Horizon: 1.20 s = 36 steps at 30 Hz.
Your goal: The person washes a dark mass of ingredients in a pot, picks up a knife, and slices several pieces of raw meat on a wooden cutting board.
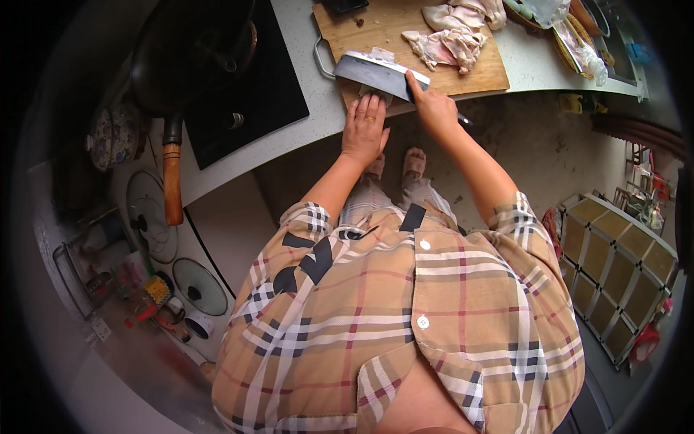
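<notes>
My right hand (436,108) grips a cleaver (374,76) with a broad grey blade, its index finger stretched along the spine. The blade lies at a slant over the left part of a wooden cutting board (379,32). Under the fingertips of my left hand (366,127), at the board's front edge, is a pale piece of raw meat or skin (371,91), pressed down close to the blade. More pale material (383,53) shows beyond the spine. Raw, pinkish-white poultry skin or meat (450,48) lies in a heap at the board's right, with another piece (469,13) behind.
Left of the board is a black cooktop (255,103); a dark wok's wooden handle (172,184) juts past the counter edge. Glass lids (199,286) stand farther left. Baskets with plastic bags (572,43) sit at the right. A metal handle (320,57) sticks out from the board.
</notes>
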{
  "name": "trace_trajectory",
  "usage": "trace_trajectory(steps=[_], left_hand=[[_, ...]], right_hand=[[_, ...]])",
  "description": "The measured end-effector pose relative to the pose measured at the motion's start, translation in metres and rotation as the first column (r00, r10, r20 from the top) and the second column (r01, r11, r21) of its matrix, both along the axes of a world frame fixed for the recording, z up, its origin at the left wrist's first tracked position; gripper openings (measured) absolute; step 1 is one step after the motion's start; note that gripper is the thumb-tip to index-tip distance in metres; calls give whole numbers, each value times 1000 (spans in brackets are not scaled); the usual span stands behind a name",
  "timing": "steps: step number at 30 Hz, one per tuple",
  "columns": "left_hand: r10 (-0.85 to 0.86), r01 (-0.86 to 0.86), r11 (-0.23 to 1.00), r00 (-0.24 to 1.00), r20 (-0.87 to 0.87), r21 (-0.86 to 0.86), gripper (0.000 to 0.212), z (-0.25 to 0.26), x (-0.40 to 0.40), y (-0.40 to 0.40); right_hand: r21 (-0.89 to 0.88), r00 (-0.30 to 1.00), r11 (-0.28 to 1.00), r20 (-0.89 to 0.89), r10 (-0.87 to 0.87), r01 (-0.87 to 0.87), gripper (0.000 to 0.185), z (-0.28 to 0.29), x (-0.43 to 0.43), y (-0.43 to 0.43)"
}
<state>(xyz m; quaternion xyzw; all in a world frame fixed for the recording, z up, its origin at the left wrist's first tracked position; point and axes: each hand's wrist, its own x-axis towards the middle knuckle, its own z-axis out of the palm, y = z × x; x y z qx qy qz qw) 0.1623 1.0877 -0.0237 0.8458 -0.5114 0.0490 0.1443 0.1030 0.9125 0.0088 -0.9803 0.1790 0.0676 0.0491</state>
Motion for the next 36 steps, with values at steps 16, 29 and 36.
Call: trace_trajectory(steps=[16, 29, 36], left_hand=[[3, -4, 1000, 997, -76, -14, 68, 11, 0, -1], [22, -64, 976, 980, -198, -207, 51, 28, 17, -32], [10, -43, 986, 979, -204, -160, 54, 30, 18, -28]], right_hand=[[656, 948, 734, 88, -305, 175, 44, 11, 14, -60], [231, 999, 973, 42, -16, 6, 42, 49, -1, -28], [59, 995, 997, 84, 45, -50, 40, 43, -6, -20]])
